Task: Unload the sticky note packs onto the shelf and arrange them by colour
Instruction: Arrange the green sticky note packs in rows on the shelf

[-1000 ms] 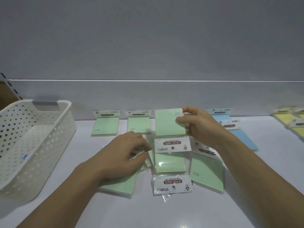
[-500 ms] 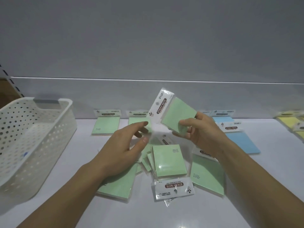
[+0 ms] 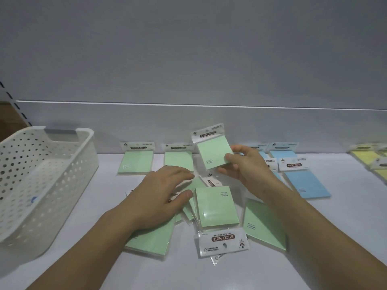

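My right hand (image 3: 245, 166) holds a green sticky note pack (image 3: 212, 149) nearly upright above the white shelf (image 3: 314, 258), its label at the top. My left hand (image 3: 159, 197) rests flat on a loose pile of green packs (image 3: 216, 206) in the middle, fingers spread, gripping nothing that I can see. Two green packs (image 3: 136, 162) lie side by side against the back wall, the second (image 3: 178, 161) just behind my left fingers. Blue packs (image 3: 305, 183) lie to the right, and yellow packs (image 3: 368, 155) at the far right edge.
A white perforated basket (image 3: 41, 185) stands at the left on the shelf; only a small blue spot shows through its wall. The grey back wall runs right behind the row of packs.
My right hand has turned the held green pack from tilted to nearly upright and moved it slightly right. My left hand has dropped back onto the pile.
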Demonstrator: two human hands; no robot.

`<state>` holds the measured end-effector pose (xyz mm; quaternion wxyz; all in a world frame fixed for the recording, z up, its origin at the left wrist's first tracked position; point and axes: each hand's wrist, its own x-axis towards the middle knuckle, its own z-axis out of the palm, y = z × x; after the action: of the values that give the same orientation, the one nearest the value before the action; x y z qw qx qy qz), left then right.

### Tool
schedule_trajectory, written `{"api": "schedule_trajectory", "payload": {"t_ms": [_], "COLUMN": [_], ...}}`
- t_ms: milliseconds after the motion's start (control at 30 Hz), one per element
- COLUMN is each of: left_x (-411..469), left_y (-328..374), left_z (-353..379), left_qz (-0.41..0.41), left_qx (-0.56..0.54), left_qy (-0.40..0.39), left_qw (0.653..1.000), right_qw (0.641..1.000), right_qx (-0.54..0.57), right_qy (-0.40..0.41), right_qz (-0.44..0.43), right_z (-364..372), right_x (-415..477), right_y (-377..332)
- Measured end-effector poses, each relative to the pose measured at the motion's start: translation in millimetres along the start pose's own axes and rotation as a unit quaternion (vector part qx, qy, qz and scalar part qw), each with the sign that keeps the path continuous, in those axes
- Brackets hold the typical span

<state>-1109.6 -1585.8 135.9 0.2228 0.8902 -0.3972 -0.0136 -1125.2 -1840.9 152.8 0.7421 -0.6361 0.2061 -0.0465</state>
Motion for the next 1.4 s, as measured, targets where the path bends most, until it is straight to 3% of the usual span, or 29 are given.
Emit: {"api": "schedule_trajectory", "payload": {"t_ms": [100,267,300,433,567,767,1033,1200,1400], "left_x": [1,0,0,2,1,-1,-3,-3,-2], "left_y": [-8,-16,-16,-14,-18,-21,-22,-20,-21], "left_z": [2,4,4,3,3,4,4,4,4], "left_qz": [-0.046,-0.081,-0.082,-0.086,-0.092,-0.101,-0.115,-0.117,-0.127], "left_qx": [0.033,0.034,0.037,0.053,0.058,0.056,0.060,0.066,0.069], "left_qy": [-0.014,-0.047,-0.039,-0.027,-0.043,-0.050,-0.054,-0.048,-0.055], "left_qw": [0.998,0.995,0.995,0.994,0.993,0.992,0.990,0.990,0.988], "right_qw": [0.985,0.930,0.912,0.782,0.748,0.740,0.741,0.764,0.765], "right_qx": [-0.134,-0.310,-0.353,-0.571,-0.622,-0.638,-0.620,-0.590,-0.589], "right_qy": [0.081,0.098,0.102,0.133,0.129,0.099,0.027,0.006,0.008], "right_qz": [-0.073,-0.170,-0.184,-0.211,-0.194,-0.188,-0.257,-0.261,-0.262], "right_z": [0,2,3,4,4,4,-2,-2,-1], "right_x": [6,6,7,12,13,10,2,5,3], "right_y": [8,14,15,17,23,26,29,30,30]}}
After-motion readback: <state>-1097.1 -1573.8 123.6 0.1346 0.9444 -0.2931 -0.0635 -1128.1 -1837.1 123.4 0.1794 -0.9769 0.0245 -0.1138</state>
